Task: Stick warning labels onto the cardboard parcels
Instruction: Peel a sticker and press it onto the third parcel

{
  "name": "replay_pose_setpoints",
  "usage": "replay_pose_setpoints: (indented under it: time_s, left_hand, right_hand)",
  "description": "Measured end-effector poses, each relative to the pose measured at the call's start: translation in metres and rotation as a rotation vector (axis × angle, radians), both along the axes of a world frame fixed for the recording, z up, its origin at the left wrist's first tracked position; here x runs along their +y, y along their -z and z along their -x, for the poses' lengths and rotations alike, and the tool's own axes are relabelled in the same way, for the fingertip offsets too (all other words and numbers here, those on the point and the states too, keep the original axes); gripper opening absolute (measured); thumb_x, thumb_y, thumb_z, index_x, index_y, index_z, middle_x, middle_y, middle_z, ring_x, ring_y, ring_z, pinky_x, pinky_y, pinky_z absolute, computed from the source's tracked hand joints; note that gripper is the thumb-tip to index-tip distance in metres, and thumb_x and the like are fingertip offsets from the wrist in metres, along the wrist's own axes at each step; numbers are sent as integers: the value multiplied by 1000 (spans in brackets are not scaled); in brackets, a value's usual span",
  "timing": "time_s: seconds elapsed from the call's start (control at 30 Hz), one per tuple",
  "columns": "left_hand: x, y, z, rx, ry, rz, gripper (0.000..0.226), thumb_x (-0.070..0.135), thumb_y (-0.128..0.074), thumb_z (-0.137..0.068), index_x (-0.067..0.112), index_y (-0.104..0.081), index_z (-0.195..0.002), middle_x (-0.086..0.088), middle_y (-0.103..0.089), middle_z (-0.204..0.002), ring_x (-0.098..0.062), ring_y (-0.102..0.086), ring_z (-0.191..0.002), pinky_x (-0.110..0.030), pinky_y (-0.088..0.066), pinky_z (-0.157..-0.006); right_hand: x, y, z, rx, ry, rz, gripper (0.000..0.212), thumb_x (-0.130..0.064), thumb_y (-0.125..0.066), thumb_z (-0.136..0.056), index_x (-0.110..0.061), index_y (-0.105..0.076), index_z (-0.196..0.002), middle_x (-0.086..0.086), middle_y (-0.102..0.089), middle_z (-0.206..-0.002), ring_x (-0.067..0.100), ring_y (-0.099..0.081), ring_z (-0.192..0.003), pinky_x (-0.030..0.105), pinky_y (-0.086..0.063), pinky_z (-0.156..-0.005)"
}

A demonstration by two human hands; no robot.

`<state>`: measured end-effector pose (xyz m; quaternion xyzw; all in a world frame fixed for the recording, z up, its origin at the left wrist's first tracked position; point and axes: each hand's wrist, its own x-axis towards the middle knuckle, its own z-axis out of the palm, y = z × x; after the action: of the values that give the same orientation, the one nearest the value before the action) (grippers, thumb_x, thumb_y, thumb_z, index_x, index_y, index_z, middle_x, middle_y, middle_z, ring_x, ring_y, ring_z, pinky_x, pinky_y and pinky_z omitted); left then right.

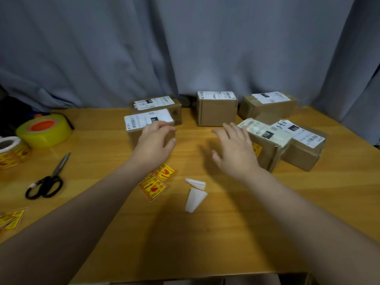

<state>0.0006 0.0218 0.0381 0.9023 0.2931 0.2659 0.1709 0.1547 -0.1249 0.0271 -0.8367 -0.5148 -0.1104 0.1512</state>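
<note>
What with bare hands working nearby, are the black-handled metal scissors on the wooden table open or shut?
Shut: the black-handled metal scissors lie flat, blades together as one grey strip, handle loops touching.

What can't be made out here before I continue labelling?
Head view only.
Near-left parcel: front face covered by the left hand.
Yellow label on the near-right parcel: mostly behind the right hand.
Label roll: cut by the left edge.
Shipping-label print: too small, blurred.

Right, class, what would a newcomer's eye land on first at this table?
The two bare hands mid-table: the left hand holds the near-left parcel, the right hand spread open beside a labelled parcel. Next, the yellow warning labels lying loose below the left wrist, and the yellow tape roll far left.
</note>
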Motion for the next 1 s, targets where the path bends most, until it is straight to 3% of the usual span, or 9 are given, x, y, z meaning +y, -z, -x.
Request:
replay_pose_setpoints:
  time_s: [0.13,0.23,0.43,0.57,0.63,0.77,0.83,0.9,1.0]
  left_hand:
    - [21,14,22,114,-301,-65,60,40,-58,-88,32,-33,-142,-12,-10,-155,-34,-7,-142,-48,-13,-114]
    - [36,22,29,153,-317,129,73,45,-58,-87,38,-16,-147,-14,5,-157,-37,-8,-143,-47,-17,-115]
    - [50,36,22,-13,-131,247,72,31,-59,-90,35,-16,-148,-7,1,-158,-24,-12,-144,-34,-20,-113]
    - [48,46,16,-299,30,437,80,29,-58,-89,32,-5,-149,6,-24,-153,-14,-33,-137,-38,-35,-110]
    - [41,48,16,-499,-19,551,77,22,-59,-90,25,-10,-149,4,-32,-145,-12,-49,-123,-32,-47,-98]
    - [23,42,18,-615,-234,303,48,34,-56,-91,13,-36,-130,-1,-37,-118,-6,-50,-91,-24,-48,-79]
    - [11,34,19,-631,-159,292,36,39,-48,-94,16,-41,-120,-3,-43,-114,-3,-48,-87,-18,-45,-75]
    - [3,26,20,-527,-10,400,31,45,-44,-93,20,-45,-111,0,-51,-106,2,-50,-84,-11,-43,-70]
    - [-2,21,20,-249,131,443,25,45,-56,-86,24,-58,-99,9,-57,-90,0,-53,-83,-14,-43,-70]
  right_hand:
    - [28,13,23,218,-47,28,54,-33,-54,-90,-25,-35,-140,5,-31,-150,23,-22,-141,40,-11,-118]
    - [46,20,33,377,-106,67,46,-33,-56,-90,-20,-47,-133,5,-45,-138,23,-37,-130,34,-32,-106]
    - [84,36,59,455,-180,286,60,-45,-63,-84,-32,-42,-138,7,-40,-133,26,-32,-129,38,-28,-107]
    - [94,39,57,498,-162,265,42,-44,-72,-76,-31,-58,-112,2,-44,-114,21,-38,-117,38,-32,-97]
    - [93,42,54,595,-176,148,29,-34,-77,-74,-23,-61,-96,0,-48,-100,17,-47,-102,32,-40,-91]
    - [79,38,46,1037,-239,-129,13,-11,-73,-79,-14,-61,-80,-1,-53,-69,6,-48,-62,16,-41,-59]
    - [69,30,41,1200,-291,-189,11,-7,-68,-83,-15,-61,-80,3,-59,-69,9,-55,-64,18,-45,-63]
    - [59,21,37,1266,-326,-243,10,-7,-64,-86,-16,-63,-83,6,-65,-75,13,-61,-73,23,-49,-72]
    - [45,11,36,1245,-314,-356,10,-10,-59,-90,-17,-65,-87,0,-66,-76,5,-62,-70,18,-49,-69]
